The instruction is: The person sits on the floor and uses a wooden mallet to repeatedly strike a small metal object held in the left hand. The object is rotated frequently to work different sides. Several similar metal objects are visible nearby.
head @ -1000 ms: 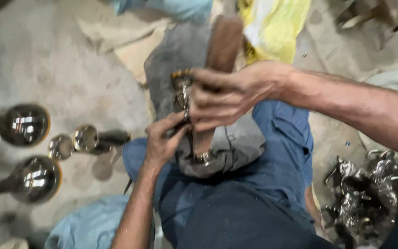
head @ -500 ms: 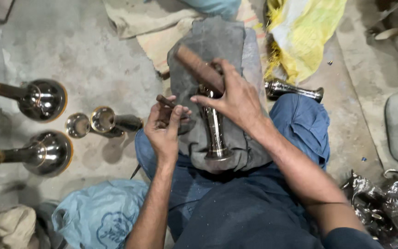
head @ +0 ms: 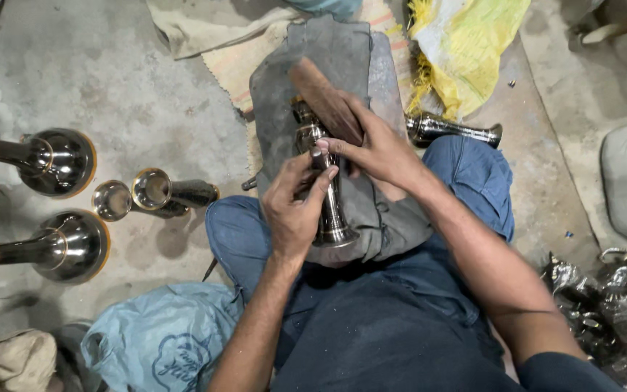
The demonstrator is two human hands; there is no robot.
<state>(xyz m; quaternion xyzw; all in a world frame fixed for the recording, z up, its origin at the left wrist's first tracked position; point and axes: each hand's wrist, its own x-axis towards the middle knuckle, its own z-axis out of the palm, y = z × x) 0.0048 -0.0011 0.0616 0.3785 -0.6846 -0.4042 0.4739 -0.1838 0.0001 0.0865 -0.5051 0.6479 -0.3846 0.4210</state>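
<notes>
Between both hands (head: 328,189), metal stem (head: 328,210), on cloth (head: 371,218)

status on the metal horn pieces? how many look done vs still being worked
Looks done: four polished flared pieces stand on the floor, e.g. large bell. In hand: left hand steadies a flared metal tube on the grey lap cloth; right hand holds a wooden tool against it. Left: one tube beside the knee, tangled metal parts.

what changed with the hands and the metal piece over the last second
A second ago the right hand gripped the metal piece raised off the lap; now the piece lies on the grey cloth, the right hand holding the wooden tool over it. The left hand moved up to pinch a small punch against it. The horns on the floor stayed put.
</notes>
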